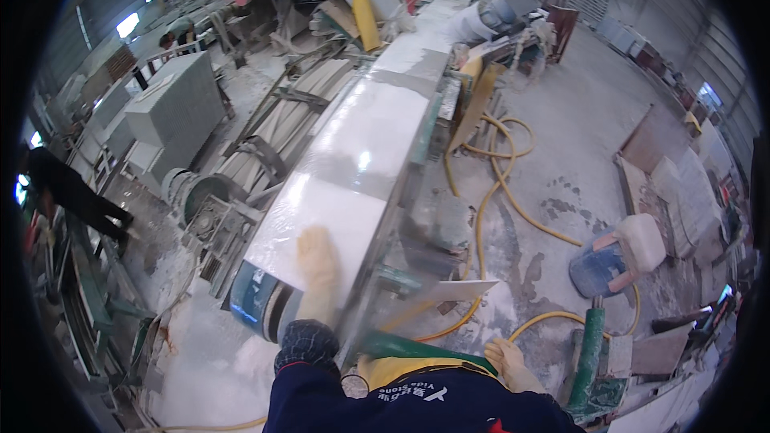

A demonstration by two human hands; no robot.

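The step seemed to be steadying the white slab (341,212) at the conveyor's (250,297) near end, the left hand (316,255) lying flat on it, grasping nothing, the right hand's (506,359) hold impossible to tell, and the next move seemingly called for even palm pressure.

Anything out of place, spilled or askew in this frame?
The yellow hose lies in loose loops across the floor right of the conveyor, which might trip someone. Dark, wet-looking patches near it could be spilled water. The white slab under the left hand shows no clear damage.
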